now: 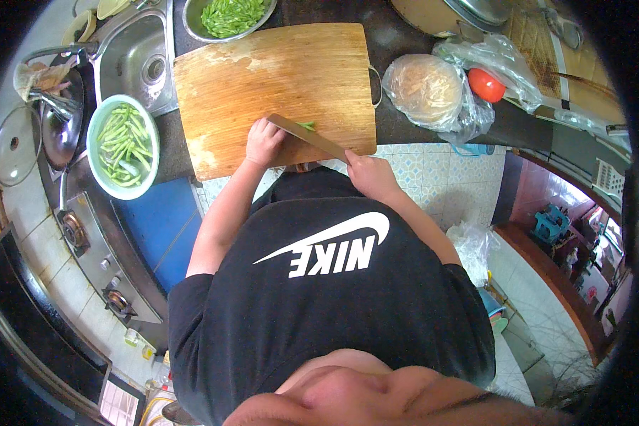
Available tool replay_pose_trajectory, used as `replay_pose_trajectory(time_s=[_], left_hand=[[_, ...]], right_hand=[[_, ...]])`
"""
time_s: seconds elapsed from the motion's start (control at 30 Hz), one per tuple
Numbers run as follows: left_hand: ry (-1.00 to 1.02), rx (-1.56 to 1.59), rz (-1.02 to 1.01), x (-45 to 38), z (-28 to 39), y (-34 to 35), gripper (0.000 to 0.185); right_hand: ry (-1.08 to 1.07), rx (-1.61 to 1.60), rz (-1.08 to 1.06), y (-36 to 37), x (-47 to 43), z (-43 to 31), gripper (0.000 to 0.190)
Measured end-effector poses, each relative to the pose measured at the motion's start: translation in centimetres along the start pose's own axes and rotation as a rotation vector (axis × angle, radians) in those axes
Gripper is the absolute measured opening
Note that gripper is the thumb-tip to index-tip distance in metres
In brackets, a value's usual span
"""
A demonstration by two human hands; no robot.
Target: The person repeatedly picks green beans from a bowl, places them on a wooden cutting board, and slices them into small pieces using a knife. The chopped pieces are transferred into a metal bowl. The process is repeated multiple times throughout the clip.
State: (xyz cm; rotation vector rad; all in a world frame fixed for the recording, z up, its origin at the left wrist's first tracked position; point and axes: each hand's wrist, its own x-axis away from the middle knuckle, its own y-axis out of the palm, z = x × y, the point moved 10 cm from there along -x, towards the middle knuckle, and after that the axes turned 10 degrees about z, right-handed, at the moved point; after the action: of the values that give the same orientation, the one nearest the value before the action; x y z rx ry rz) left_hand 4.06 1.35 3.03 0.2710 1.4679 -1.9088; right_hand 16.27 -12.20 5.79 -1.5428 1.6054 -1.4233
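A wooden cutting board (277, 69) lies on the counter before me. My right hand (373, 174) grips a kitchen knife (310, 139), whose blade slants across the board's near part. My left hand (265, 142) rests on the board with its fingers curled by the blade's far end; what lies under them is hidden. Some green bean pieces (308, 125) show just beyond the blade. To the left, a pale green bowl (123, 194) holds long green beans (123, 141). Cut green pieces (233, 17) fill a metal bowl (190, 27) behind the board.
A steel sink (122, 64) adjoins the board's left side. Farther left are a wok (63, 128) and a gas stove (109, 261). On the right sit a plastic-wrapped round stack (425, 89), a tomato (486, 85) and a clear plastic bag (503, 58).
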Motion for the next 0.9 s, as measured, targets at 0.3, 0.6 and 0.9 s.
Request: replay_pose_trajectory(time_s=[0.3, 0.6, 0.9], left_hand=[[0.001, -0.012, -0.021, 0.1, 0.0, 0.3, 0.017], [0.008, 0.005, -0.017, -0.2, 0.1, 0.1, 0.017], [0.023, 0.003, 0.013, -0.5, 0.3, -0.2, 0.016]], right_hand=[[0.002, 0.017, 0.028, 0.5, 0.2, 0.0, 0.022], [0.036, 0.014, 0.003, 1.0, -0.3, 0.6, 0.018], [0.091, -0.067, -0.061, 2.5, -3.5, -0.2, 0.022]])
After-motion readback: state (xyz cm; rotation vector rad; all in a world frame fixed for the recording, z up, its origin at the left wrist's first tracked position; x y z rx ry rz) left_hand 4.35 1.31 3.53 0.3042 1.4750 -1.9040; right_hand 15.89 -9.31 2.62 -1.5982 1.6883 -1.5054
